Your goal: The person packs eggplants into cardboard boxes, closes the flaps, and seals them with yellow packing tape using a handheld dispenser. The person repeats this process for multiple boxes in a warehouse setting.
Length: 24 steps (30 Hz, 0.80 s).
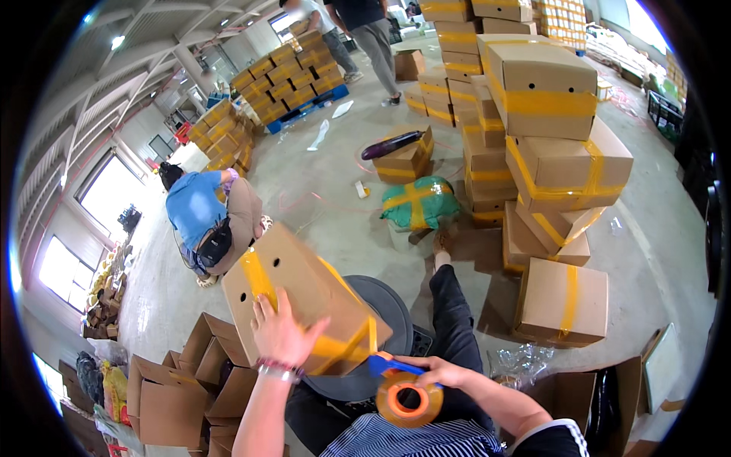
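A cardboard box [302, 274] with yellow tape bands and round holes rests tilted on a round dark stool-like stand [394, 303] before me. My left hand [285, 331] lies with spread fingers on the box's face, over a band of tape. My right hand [437, 371] is closed around the blue handle of a tape dispenser [388, 364], which carries a roll of yellow packing tape [410, 400] on an orange hub. The dispenser's head is at the box's lower right corner, where a strip of tape runs along the edge.
Taped boxes [565, 165] stand stacked at the right. An eggplant [392, 145] lies on a box beyond a green taped bundle [420, 203]. Open cartons [171, 400] are at lower left, another [565, 400] at lower right. A person in blue [200, 205] crouches at left; others stand far back.
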Motion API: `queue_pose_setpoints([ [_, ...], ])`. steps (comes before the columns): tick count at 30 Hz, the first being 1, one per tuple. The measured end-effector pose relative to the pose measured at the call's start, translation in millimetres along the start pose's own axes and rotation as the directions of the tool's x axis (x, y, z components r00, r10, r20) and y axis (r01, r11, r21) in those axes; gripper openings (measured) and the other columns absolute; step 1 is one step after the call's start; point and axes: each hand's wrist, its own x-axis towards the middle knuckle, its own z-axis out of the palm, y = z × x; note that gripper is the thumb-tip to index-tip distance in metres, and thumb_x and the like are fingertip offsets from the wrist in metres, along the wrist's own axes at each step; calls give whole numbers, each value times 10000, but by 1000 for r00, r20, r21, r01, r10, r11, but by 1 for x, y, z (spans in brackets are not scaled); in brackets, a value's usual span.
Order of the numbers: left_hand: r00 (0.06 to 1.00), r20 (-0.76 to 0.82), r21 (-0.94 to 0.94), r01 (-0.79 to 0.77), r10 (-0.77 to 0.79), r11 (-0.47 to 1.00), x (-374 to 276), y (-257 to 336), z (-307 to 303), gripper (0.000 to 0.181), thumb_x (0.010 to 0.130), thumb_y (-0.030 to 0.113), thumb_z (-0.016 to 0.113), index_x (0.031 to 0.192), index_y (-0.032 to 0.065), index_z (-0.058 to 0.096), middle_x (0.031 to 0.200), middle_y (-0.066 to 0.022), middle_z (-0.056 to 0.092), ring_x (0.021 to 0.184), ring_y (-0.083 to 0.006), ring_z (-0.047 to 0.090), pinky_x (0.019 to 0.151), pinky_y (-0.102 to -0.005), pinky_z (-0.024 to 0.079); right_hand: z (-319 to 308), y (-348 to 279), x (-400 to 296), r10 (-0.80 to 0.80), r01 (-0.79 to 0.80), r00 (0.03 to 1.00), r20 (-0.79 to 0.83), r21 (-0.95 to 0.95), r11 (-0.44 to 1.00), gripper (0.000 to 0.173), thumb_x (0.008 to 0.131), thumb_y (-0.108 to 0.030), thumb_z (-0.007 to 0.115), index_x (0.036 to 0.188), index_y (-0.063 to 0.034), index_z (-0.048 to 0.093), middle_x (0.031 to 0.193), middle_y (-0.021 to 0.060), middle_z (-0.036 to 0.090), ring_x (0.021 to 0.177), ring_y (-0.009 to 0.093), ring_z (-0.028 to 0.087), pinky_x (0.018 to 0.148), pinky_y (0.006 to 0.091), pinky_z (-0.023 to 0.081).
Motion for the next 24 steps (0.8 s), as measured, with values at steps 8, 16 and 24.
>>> queue_pose_setpoints([
  [8, 867, 270, -112, -404, 419, 908, 21, -41, -57, 1038, 605, 620, 657, 1367, 57, 232, 1323, -267, 340, 1204, -438, 348, 960, -507, 333, -69, -54, 77, -31, 52, 993, -113, 186, 981, 735, 624, -64, 539, 1338, -67, 367, 1241, 88, 487, 1094, 183, 494, 942, 279, 375],
  [16, 990, 81, -31, -112, 114, 993, -15, -71, 0, 1050, 547, 516, 754, 1365, 112, 235, 1390, -251, 216, 1277, -436, 214, 1008, -553, 228, -27, -45, 32, -35, 34, 999, 14, 71, 997, 757, 651, -160, 571, 1369, -132, 331, 1295, 94, 441, 1197, 192, 409, 1009, 295, 301],
  [24, 986, 92, 43, 137, -141, 990, -10, -30, -6, 968, 648, 552, 668, 1365, 63, 238, 1349, -291, 279, 1243, -455, 274, 996, -473, 307, 42, 18, 24, 181, -205, 963, 199, 107, 973, 754, 668, -157, 584, 1365, -58, 314, 1287, 104, 447, 1178, 190, 424, 1005, 286, 293],
])
